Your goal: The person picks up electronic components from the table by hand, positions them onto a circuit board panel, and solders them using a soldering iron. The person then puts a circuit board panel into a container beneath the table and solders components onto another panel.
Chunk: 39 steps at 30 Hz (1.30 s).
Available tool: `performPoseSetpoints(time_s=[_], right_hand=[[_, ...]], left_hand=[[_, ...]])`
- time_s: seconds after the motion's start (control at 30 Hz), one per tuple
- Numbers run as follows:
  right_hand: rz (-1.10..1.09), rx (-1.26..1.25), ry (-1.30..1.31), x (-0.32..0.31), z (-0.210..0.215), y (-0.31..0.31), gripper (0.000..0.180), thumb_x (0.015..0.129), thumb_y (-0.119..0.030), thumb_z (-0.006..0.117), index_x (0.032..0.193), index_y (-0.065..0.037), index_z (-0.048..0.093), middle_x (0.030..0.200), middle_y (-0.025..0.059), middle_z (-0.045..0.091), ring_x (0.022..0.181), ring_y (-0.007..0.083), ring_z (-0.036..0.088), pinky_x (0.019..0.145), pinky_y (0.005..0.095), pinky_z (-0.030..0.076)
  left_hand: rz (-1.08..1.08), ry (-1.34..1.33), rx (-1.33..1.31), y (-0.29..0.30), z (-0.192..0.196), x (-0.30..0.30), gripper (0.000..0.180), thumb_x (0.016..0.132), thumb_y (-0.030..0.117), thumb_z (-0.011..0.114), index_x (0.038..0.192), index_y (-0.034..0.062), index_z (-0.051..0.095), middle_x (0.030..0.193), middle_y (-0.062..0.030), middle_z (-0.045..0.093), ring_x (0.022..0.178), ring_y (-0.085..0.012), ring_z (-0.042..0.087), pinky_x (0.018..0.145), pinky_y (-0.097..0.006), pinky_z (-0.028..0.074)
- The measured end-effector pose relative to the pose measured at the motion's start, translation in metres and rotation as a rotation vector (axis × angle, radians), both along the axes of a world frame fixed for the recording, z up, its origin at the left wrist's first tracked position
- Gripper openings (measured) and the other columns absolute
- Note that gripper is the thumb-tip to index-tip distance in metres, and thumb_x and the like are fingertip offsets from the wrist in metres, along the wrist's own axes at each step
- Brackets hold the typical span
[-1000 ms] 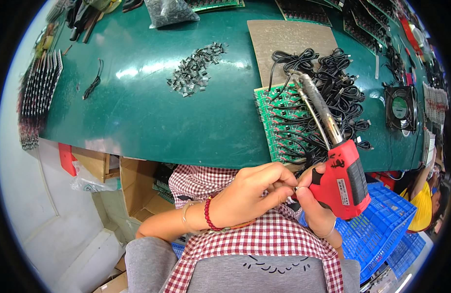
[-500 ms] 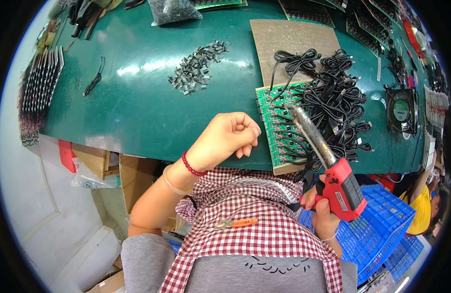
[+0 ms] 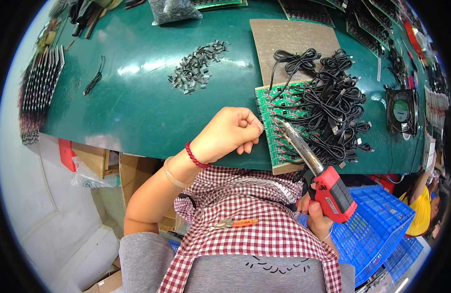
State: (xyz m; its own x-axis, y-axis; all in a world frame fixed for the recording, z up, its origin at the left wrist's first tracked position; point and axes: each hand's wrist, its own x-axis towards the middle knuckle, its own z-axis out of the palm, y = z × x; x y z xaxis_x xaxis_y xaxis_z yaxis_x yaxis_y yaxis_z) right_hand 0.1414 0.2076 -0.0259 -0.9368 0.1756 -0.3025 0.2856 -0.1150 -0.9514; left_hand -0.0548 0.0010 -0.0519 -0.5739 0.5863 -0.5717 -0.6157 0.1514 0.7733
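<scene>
- Soldering gun (image 3: 328,188): rigid, probably light, its tip hot; the red handle is the place to hold it. It lies at 5 o'clock, tip over the green circuit board (image 3: 279,124).
- Right hand (image 3: 314,215): grip closed round the handle.
- Left hand (image 3: 230,132): curled grip at the board's left edge; what it pinches, I cannot tell.
- Black cables (image 3: 333,107) crowd 2 o'clock; the tabletop (image 3: 137,107) is open toward 10 o'clock.

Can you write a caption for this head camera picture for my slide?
Right hand aims a red soldering gun at a green circuit board; left hand rests at its edge.
</scene>
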Motion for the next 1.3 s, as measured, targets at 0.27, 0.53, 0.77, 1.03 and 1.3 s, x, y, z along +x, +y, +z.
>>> performPoseSetpoints(time_s=[0.27, 0.53, 0.77, 1.03, 1.3], right_hand=[[0.01, 0.042, -0.034, 0.006, -0.007, 0.001, 0.048, 0.083, -0.031, 0.061, 0.114, 0.001, 0.043, 0.057, 0.0066, 0.046, 0.049, 0.0143, 0.043, 0.049, 0.0287, 0.039], [-0.005, 0.046, -0.021, 0.003, -0.007, 0.0, 0.043, 0.083, -0.03, 0.061, 0.108, 0.001, 0.045, 0.057, 0.0068, 0.047, 0.048, 0.0142, 0.044, 0.047, 0.0283, 0.038], [-0.017, 0.02, -0.072, 0.002, -0.007, -0.002, 0.039, 0.082, -0.032, 0.062, 0.095, 0.002, 0.048, 0.059, 0.0072, 0.048, 0.051, 0.014, 0.045, 0.048, 0.0274, 0.038], [0.115, -0.014, -0.083, 0.008, -0.009, 0.006, 0.015, 0.086, -0.013, 0.056, 0.079, 0.0, 0.055, 0.069, 0.0053, 0.054, 0.062, 0.0135, 0.051, 0.058, 0.0277, 0.041], [-0.032, 0.03, -0.055, 0.003, -0.007, -0.004, 0.041, 0.082, -0.027, 0.061, 0.107, 0.001, 0.045, 0.06, 0.0085, 0.048, 0.051, 0.0153, 0.045, 0.048, 0.0287, 0.039]], left_hand=[[-0.082, 0.052, -0.052, -0.001, -0.002, -0.01, 0.013, 0.084, 0.01, 0.055, 0.077, 0.0005, 0.055, 0.064, -0.001, 0.056, 0.049, -0.0042, 0.051, 0.042, -0.017, 0.038], [-0.119, 0.043, -0.057, 0.0, -0.001, -0.014, 0.009, 0.082, 0.01, 0.056, 0.075, 0.0038, 0.055, 0.064, 0.0008, 0.056, 0.05, -0.0037, 0.051, 0.042, -0.017, 0.037], [-0.138, 0.042, -0.059, 0.001, 0.0, -0.017, 0.011, 0.082, 0.012, 0.057, 0.073, 0.0043, 0.055, 0.062, 0.0012, 0.056, 0.05, -0.0037, 0.051, 0.041, -0.017, 0.036], [-0.12, 0.026, -0.086, 0.002, 0.003, -0.017, 0.011, 0.08, 0.011, 0.059, 0.073, 0.0041, 0.055, 0.062, 0.0001, 0.057, 0.049, -0.0039, 0.051, 0.041, -0.017, 0.036], [-0.136, 0.03, -0.102, 0.002, 0.004, -0.018, 0.011, 0.08, 0.011, 0.059, 0.073, 0.0039, 0.055, 0.062, 0.0, 0.057, 0.049, -0.0042, 0.052, 0.041, -0.017, 0.037]])
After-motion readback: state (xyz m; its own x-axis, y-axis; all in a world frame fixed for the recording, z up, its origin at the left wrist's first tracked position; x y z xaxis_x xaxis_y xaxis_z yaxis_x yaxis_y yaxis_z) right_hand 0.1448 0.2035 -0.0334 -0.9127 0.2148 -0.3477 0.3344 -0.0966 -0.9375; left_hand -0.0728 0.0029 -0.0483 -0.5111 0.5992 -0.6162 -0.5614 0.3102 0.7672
